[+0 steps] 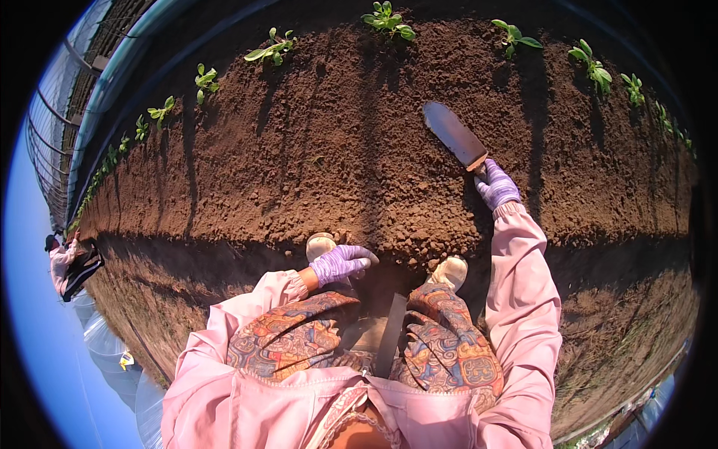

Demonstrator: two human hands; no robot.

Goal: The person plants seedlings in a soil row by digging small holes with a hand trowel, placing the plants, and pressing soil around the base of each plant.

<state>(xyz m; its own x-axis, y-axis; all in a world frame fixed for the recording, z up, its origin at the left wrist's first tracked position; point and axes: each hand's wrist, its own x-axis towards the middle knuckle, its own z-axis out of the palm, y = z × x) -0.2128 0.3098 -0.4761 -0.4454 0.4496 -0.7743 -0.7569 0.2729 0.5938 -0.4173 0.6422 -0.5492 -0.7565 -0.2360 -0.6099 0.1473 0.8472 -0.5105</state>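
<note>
My right hand (497, 185), in a purple and white knitted glove, grips the handle of a garden trowel (455, 134). The trowel's long metal blade points up and to the left over the loose brown soil (336, 163). My left hand (343, 264), gloved alike, hangs near my left shoe (320, 246) with its fingers partly bent; nothing shows in it. A row of leafy green seedlings (388, 21) stands along the far side of the soil bed, beyond the blade.
Crumbly clods lie at the bed's near edge, by my right shoe (450, 273). A trodden path (611, 314) runs behind the bed's edge. At the far left another person (70, 266) crouches by the row, beneath a hooped frame (53, 140) with plastic sheeting.
</note>
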